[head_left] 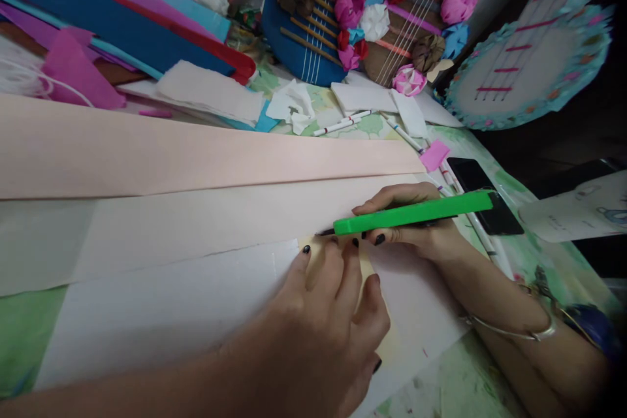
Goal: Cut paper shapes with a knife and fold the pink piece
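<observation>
My right hand is closed around a green utility knife. The knife's dark tip points left and meets the paper beside my left fingertips. My left hand lies with fingers stretched over a narrow cream piece, pressing it onto a white sheet; much of the cream piece is hidden under that hand. Just beyond the fingertips runs a long pale strip, its near edge crossing the white sheet.
A folded peach sheet stretches behind the strip. Decorated paper guitars stand at the back, and a round paper instrument is at right. A black phone, white markers, a pink scrap and coloured sheets lie around.
</observation>
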Demonstrator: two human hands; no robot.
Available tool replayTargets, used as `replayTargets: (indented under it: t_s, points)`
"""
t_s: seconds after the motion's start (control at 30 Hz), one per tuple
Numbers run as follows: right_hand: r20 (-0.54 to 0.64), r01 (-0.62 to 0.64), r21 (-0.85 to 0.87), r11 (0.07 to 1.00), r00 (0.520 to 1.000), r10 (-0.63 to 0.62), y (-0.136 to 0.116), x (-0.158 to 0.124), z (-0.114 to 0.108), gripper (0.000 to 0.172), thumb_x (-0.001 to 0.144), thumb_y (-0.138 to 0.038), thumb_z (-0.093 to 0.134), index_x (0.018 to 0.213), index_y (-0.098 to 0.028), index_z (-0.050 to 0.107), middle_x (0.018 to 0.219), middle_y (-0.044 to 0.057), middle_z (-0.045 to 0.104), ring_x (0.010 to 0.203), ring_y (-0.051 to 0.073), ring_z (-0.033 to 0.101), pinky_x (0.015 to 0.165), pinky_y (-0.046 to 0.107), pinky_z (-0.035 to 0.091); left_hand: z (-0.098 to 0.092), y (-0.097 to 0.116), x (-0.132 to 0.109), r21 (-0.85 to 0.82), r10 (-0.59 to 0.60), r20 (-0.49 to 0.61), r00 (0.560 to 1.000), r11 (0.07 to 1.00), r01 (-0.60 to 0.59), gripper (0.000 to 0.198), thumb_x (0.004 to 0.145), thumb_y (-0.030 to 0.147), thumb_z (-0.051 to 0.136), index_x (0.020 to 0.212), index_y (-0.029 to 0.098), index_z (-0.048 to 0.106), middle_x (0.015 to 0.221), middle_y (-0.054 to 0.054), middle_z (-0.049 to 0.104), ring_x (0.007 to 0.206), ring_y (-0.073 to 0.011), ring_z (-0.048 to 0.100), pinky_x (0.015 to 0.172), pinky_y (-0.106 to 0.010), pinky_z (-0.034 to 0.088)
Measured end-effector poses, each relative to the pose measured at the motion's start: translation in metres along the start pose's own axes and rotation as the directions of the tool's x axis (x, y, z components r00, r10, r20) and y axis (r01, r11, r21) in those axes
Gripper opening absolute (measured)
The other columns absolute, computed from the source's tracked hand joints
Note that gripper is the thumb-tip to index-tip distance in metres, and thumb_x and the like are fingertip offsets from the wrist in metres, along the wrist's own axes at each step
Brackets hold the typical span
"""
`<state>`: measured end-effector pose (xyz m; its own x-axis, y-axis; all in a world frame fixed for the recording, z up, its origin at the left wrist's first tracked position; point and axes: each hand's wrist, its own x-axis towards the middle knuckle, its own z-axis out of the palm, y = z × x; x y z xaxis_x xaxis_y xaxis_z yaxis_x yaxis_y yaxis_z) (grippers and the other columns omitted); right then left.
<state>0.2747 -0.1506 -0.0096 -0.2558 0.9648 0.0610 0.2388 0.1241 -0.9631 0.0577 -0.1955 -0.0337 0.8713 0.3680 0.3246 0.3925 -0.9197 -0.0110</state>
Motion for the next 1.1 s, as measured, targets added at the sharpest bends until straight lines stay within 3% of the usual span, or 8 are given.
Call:
replayTargets:
  t_s: [0.13, 0.57, 1.1]
  points:
    - [-0.005, -0.036, 0.027, 0.999, 0.999, 0.036, 0.003, -0.001, -0.002, 0.027, 0.062, -0.036, 0.085, 0.084, -0.022, 0.076, 0.083, 0.005, 0.077, 0.074, 0.02, 0.074, 0.063, 0.026, 0.061, 0.001, 0.0, 0.001, -0.015, -0.008, -0.003, 1.0, 1.0, 0.008, 0.051, 0.09, 0.049, 0.047, 0.125, 0.012, 0.051, 0.135, -0.025, 0.051, 0.122, -0.0422, 0.05, 0.09, -0.055, 0.046]
    - [-0.005, -0.027, 0.026, 0.999, 1.0, 0.028, 0.003, -0.002, -0.003, 0.022, 0.065, -0.027, 0.084, 0.085, -0.024, 0.077, 0.087, 0.003, 0.078, 0.076, 0.019, 0.074, 0.065, 0.025, 0.061, 0.002, 0.001, -0.001, -0.004, -0.017, -0.002, 1.0, 1.0, 0.017, 0.052, 0.09, 0.049, 0.047, 0.127, 0.013, 0.05, 0.137, -0.024, 0.05, 0.124, -0.0398, 0.049, 0.092, -0.054, 0.044]
    - [-0.03, -0.015, 0.037, 0.999, 0.999, 0.016, 0.009, -0.004, -0.006, 0.024, 0.063, -0.031, 0.086, 0.084, -0.024, 0.076, 0.084, 0.003, 0.077, 0.081, 0.022, 0.074, 0.071, 0.028, 0.061, 0.002, 0.002, -0.002, 0.004, -0.016, -0.005, 1.0, 1.0, 0.016, 0.053, 0.09, 0.05, 0.046, 0.126, 0.012, 0.05, 0.136, -0.026, 0.05, 0.122, -0.0408, 0.051, 0.09, -0.054, 0.046]
